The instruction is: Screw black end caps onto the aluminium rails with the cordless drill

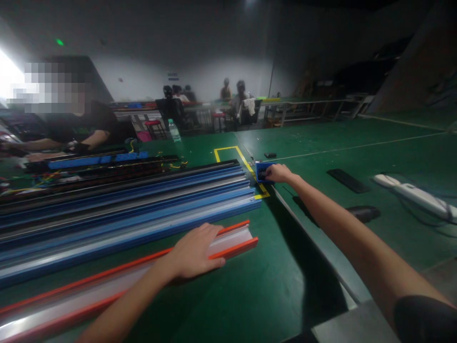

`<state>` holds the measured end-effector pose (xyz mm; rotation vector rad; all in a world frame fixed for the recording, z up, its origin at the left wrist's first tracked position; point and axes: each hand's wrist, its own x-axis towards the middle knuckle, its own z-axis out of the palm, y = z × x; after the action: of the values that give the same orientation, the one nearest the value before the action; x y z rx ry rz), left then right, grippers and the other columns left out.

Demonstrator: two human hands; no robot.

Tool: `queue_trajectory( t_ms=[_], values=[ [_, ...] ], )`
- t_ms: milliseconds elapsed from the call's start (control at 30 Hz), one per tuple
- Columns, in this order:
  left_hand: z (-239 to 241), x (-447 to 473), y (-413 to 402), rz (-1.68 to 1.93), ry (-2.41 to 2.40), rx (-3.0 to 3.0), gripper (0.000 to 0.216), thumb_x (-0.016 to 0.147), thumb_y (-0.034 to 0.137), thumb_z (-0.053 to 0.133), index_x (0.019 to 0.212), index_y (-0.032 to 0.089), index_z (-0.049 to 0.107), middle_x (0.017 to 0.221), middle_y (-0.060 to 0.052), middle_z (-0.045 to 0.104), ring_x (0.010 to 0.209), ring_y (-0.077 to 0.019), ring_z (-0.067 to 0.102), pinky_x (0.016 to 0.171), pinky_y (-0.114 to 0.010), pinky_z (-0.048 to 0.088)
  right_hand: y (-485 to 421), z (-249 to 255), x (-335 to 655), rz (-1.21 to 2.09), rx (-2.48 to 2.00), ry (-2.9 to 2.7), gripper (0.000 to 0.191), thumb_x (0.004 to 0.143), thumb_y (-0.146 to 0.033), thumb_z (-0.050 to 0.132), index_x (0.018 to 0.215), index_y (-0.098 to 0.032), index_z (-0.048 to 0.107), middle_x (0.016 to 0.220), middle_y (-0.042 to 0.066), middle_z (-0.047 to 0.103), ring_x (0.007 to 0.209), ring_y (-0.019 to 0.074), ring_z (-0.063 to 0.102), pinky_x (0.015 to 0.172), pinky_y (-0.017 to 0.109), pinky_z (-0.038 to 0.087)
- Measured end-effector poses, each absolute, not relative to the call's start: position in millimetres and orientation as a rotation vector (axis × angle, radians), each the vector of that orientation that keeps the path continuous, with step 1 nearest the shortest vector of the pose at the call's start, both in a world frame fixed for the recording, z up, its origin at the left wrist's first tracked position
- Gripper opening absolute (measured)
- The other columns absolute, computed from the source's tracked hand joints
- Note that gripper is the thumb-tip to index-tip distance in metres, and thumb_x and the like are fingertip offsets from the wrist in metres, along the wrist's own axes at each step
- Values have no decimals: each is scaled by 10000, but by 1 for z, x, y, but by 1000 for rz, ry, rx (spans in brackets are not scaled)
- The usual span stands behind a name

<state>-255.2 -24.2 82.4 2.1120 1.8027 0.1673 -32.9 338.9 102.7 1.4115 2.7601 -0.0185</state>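
Observation:
My left hand [196, 250] lies across a long orange-edged channel rail [235, 236] near its right end. The thumb reaches over the near edge and the fingers curl over the far one, so the hand grips the rail. Farther off, my right hand [280, 173] dips into a small blue bin [260, 172] that holds dark small parts. Its fingers are pinched together inside; what they hold, if anything, is too small to make out. Beyond the orange rail, several blue and black rails [214, 200] lie side by side.
Yellow tape [226, 148] marks the green table. At right lie a black flat strip [346, 180], a dark tool [364, 213] and a white power strip [417, 193] with cables. A bottle [174, 131] stands at the back; a person [85, 124] works at the left.

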Motion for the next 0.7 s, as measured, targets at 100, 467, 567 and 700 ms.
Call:
queue_trajectory(
  t_ms=[100, 467, 567, 700],
  values=[
    [81, -256, -24, 148, 1810, 2108, 806, 854, 614, 630, 1503, 161, 481, 1496, -137, 557, 1352, -317, 530, 1157, -487, 424, 334, 100, -35, 42, 1434, 2761, 274, 931, -312, 586, 1054, -196, 802, 1181, 151, 761, 1120, 316, 676, 1020, 410, 412],
    [78, -257, -24, 148, 1819, 2113, 836, 851, 652, 609, 1519, 170, 464, 1536, -130, 534, 1383, -316, 525, 1173, -484, 412, 342, 96, -42, -50, 1858, 2690, 466, 1036, -284, 308, 1308, -75, 623, 1273, 253, 690, 1104, 340, 684, 898, 387, 491],
    [79, -258, -24, 153, 1814, 2111, 832, 854, 652, 604, 1517, 168, 466, 1535, -131, 534, 1377, -314, 533, 1170, -481, 415, 346, 99, -44, -115, 1852, 2669, 459, 1024, -283, 323, 1203, -94, 700, 1210, 219, 722, 1039, 311, 707, 854, 351, 508],
    [79, -258, -24, 152, 1806, 2107, 851, 846, 655, 613, 1523, 164, 460, 1544, -133, 525, 1388, -313, 524, 1176, -479, 409, 343, 99, -48, -79, 1834, 2649, 487, 1022, -304, 329, 1198, -49, 705, 1203, 263, 713, 1055, 341, 705, 886, 390, 509]
  ],
)
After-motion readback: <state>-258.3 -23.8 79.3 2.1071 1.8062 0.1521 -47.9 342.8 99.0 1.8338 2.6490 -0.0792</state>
